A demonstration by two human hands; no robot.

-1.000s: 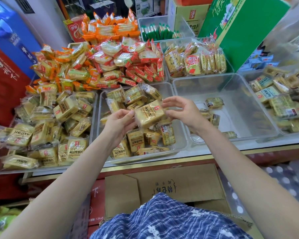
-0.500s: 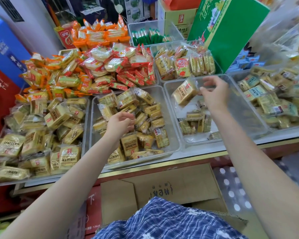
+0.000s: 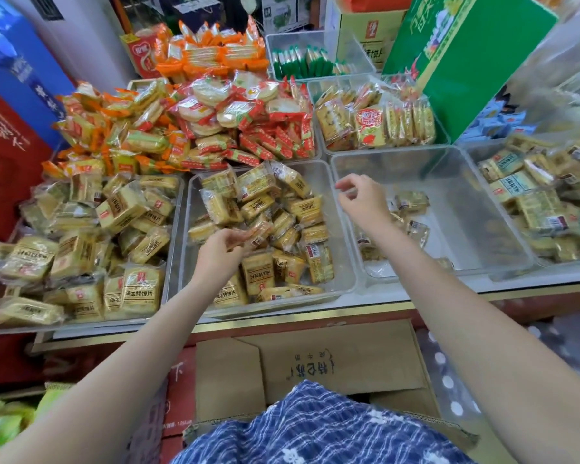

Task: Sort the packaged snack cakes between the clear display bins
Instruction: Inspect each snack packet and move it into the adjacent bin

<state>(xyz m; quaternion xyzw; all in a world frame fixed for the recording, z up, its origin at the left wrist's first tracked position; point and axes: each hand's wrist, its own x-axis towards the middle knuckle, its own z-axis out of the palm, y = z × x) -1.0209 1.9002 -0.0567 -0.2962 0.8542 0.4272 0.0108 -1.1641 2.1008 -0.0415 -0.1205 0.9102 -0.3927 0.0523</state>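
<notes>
right hand (image 3: 362,199) over bin wall (image 3: 344,229) | empty | left hand (image 3: 220,247) on cakes (image 3: 258,209)

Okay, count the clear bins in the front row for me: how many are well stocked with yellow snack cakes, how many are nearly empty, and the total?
Well stocked: 3 (left bin, middle bin, far-right bin)
Nearly empty: 1 (second bin from the right)
Total: 4

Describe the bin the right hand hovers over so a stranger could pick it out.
Find the green box at the back right. The clear bin right in front of it is the one. Unlike its heaped neighbours, it holds only a few cakes.
</notes>
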